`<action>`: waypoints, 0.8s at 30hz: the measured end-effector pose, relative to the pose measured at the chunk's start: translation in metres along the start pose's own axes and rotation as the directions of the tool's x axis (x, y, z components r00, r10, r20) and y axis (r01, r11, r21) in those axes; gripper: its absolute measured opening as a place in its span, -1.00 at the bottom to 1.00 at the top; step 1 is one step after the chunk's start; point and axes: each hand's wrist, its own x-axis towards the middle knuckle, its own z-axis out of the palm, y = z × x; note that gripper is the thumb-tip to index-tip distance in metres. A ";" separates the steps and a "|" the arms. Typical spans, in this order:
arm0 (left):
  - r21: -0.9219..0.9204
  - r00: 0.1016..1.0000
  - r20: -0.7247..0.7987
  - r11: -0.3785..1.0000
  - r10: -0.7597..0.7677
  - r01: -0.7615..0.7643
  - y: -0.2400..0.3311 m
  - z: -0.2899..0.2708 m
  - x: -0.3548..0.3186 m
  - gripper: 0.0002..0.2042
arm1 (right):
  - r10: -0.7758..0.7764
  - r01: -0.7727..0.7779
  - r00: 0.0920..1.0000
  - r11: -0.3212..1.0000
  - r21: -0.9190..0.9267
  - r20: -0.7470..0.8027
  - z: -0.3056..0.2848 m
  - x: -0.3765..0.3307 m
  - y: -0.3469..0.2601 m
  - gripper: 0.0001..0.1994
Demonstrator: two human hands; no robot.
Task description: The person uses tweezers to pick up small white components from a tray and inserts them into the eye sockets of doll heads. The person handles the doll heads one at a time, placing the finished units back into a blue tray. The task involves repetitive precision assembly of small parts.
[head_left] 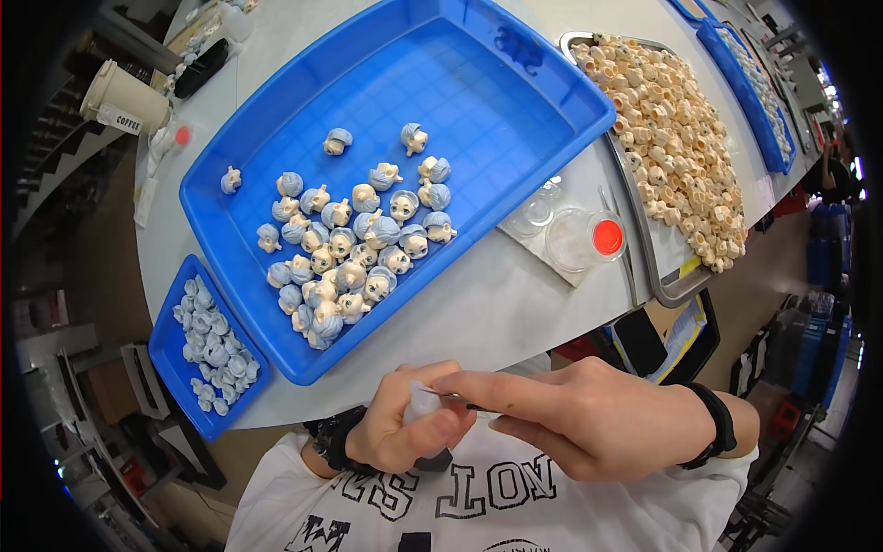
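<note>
In front of my chest, my left hand (391, 428) is closed around a small, pale, bluish-white piece (423, 402); my fingers cover much of it, so its kind is unclear. My right hand (589, 419) pinches a thin, dark metal tool (453, 396), its tip touching or very near that piece. Both hands are close together below the table's near edge. Beyond them, a large blue tray (441, 55) carries several small doll heads (403, 205) with light blue hair, mostly heaped toward its near side.
A smaller blue tray (241, 409) at left holds pale blue hair pieces (216, 345). A metal tray (635, 225) at right is full of cream face parts (676, 138). Between stands a clear jar (572, 241) with a red cap. A beige cup (129, 97) is far left.
</note>
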 end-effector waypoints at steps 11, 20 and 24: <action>-0.153 0.995 -0.041 0.985 -0.090 0.083 0.002 0.006 0.002 -0.55 | 0.020 -0.028 0.999 0.979 -0.200 -0.041 0.002 -0.002 0.000 -0.42; -0.114 0.996 0.077 0.993 0.035 -0.026 -0.006 -0.001 0.001 -0.69 | -0.020 0.013 0.999 0.983 -0.181 -0.034 0.000 -0.001 0.001 -0.44; -0.032 0.988 0.147 0.999 0.045 -0.040 -0.002 0.000 0.006 -0.77 | -0.029 0.026 0.999 0.991 -0.135 -0.027 -0.002 -0.002 0.002 -0.48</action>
